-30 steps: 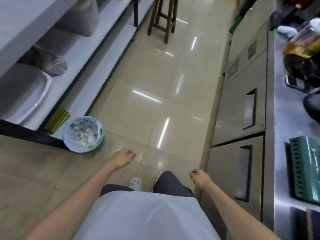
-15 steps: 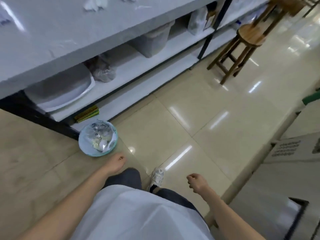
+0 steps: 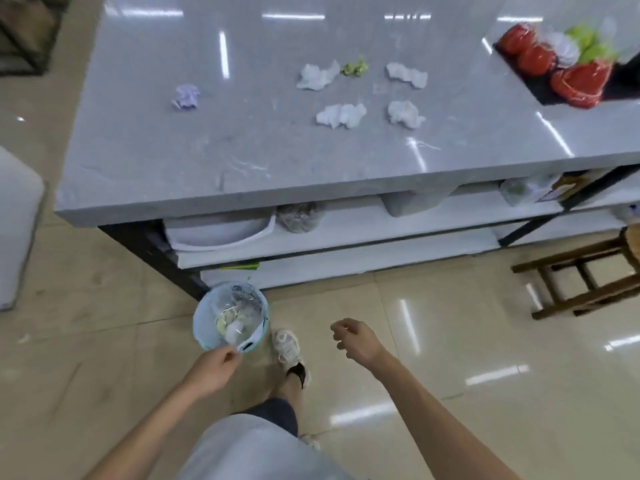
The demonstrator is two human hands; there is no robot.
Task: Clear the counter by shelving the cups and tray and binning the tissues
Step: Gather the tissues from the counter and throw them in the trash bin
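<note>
Several crumpled white tissues (image 3: 341, 116) lie on the grey counter (image 3: 166, 150), along with a pale purple wad (image 3: 187, 95) and a small green wad (image 3: 355, 68). A lined light-blue bin (image 3: 200, 323) with rubbish inside stands on the floor by the counter's black leg. My left hand (image 3: 213, 370) hangs just below the bin's rim, fingers loosely curled, holding nothing. Beside my shoe, my right hand (image 3: 356, 341) is also loosely curled and holds nothing. A white tray (image 3: 218, 233) lies on the shelf under the counter.
The shelf also holds a clear bag of something (image 3: 298, 216) and a grey container (image 3: 412, 202). Red and green bagged items (image 3: 561, 64) sit at the counter's far right. A wooden stool (image 3: 585, 282) stands on the floor to the right.
My view has swung from the aisle to face the counter, bringing its top and the tissues into sight. The bin now lies just ahead of my left hand. Both hands hold nothing.
</note>
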